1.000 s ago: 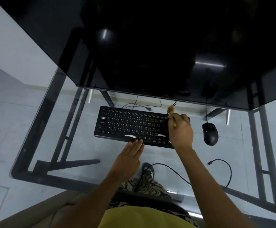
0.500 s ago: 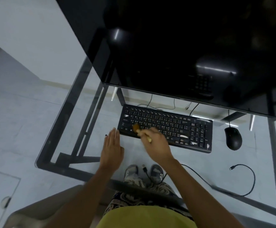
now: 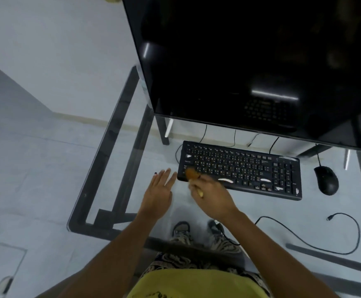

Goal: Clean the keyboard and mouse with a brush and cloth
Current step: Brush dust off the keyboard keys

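A black keyboard (image 3: 244,168) lies on the glass desk (image 3: 119,160) below the monitor. My right hand (image 3: 214,194) grips a small brush (image 3: 191,174) whose orange-brown bristles touch the keyboard's front left corner. My left hand (image 3: 159,193) rests flat and open on the glass just left of the keyboard, fingers spread, apart from it. A black mouse (image 3: 327,180) sits to the right of the keyboard. No cloth is in view.
A large dark monitor (image 3: 250,65) overhangs the back of the desk. A loose black cable (image 3: 317,248) loops on the glass at the front right. Thin cables run behind the keyboard. My feet and the desk's black frame show through the glass.
My right hand has carried the brush from the keyboard's right end to its left front corner. My left hand has shifted from the keyboard's front edge to the glass left of it.
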### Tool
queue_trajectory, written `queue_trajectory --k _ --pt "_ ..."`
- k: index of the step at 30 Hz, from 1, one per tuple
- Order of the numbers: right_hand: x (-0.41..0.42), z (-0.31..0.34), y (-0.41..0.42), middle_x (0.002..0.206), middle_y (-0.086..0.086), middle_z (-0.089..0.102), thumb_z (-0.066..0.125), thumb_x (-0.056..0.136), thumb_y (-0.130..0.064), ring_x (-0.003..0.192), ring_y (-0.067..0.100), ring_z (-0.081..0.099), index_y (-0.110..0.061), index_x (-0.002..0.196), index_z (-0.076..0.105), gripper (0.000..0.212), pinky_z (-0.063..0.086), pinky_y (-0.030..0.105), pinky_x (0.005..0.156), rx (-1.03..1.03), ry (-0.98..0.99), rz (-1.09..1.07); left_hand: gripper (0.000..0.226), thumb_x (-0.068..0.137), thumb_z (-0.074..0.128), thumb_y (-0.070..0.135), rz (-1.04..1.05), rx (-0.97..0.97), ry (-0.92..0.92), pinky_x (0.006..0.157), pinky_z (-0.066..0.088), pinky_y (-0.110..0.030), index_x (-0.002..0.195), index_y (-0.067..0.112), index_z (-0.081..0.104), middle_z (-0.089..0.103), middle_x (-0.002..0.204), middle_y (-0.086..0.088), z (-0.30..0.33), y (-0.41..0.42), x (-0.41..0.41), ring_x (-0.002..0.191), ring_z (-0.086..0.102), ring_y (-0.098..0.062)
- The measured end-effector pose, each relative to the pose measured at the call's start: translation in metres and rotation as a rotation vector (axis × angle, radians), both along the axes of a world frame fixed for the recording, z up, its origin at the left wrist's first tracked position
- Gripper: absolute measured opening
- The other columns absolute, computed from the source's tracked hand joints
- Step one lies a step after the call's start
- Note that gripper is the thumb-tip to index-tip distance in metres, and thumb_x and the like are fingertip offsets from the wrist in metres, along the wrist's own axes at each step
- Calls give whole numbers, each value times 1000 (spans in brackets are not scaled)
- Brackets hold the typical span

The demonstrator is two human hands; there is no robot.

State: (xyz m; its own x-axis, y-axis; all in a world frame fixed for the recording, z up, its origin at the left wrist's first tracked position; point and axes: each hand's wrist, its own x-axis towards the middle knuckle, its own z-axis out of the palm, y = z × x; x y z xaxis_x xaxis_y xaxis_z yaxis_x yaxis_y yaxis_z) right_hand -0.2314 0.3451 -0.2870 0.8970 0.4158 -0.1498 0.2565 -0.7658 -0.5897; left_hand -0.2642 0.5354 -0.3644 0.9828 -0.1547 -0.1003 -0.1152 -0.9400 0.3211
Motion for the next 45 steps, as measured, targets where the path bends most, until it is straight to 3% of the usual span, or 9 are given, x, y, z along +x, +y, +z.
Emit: queue_trajectory --k 6,10,14,18,25,31,35,40,45 --pt "0 7 9 99 4 60 55 93 -23 73 20 61 -16 102 70 19 47 25 62 56 -135 -253 57 88 40 12 -82 27 -22 114 14 -46 144 12 37 38 149 -13 2 13 8 140 31 -32" --pt "-4 9 8 100 1 61 54 94 -23 80 13 57 -21 102 72 20 47 28 70 71 144 35 63 80 61 4 -135 32 -43 110 17 -51 141 11 44 44 145 -15 2 17 12 136 38 -34" --pt "3 10 3 95 0 62 56 93 -26 73 14 60 -21 101 72 18 45 24 64 61 17 -228 62 80 62 4 -158 49 -78 109 16 -51 140 10 46 45 144 -16 4 18 14 135 40 -35" --pt "8 24 4 78 -9 69 57 89 -25 51 -1 51 -22 86 75 18 40 16 50 69 373 -103 65 78 65 3 -164 60 -74 109 18 -50 140 10 45 46 143 -17 1 19 14 134 41 -34" --pt "60 11 -11 98 10 59 50 97 -23 74 24 58 -12 110 67 24 45 27 64 37 -157 -600 58 80 63 4 -181 34 -89 110 22 -49 136 9 50 48 141 -16 1 22 24 133 42 -33" --pt "72 5 24 108 4 61 49 97 -32 95 18 60 -18 115 66 28 44 20 76 231 189 -240 61 66 78 4 -190 58 -168 102 30 -48 125 10 62 61 129 -13 5 20 35 121 56 -31" --pt "80 3 33 98 7 63 46 98 -31 85 22 62 -16 113 67 29 47 26 70 134 -18 -488 58 69 73 4 -192 59 -172 103 31 -48 126 11 61 61 129 -14 3 22 31 121 56 -31" --pt "80 11 50 87 -9 65 50 97 -27 76 8 59 -19 106 70 23 48 25 70 283 223 -256 52 74 60 6 -187 30 -153 104 32 -48 126 9 61 60 128 -16 4 22 31 121 56 -33" --pt "82 6 48 98 1 65 48 98 -26 81 16 62 -17 107 69 25 50 28 70 129 51 -291 59 69 74 1 -178 -13 -143 103 36 -48 126 9 60 60 128 -16 6 23 31 121 55 -33"
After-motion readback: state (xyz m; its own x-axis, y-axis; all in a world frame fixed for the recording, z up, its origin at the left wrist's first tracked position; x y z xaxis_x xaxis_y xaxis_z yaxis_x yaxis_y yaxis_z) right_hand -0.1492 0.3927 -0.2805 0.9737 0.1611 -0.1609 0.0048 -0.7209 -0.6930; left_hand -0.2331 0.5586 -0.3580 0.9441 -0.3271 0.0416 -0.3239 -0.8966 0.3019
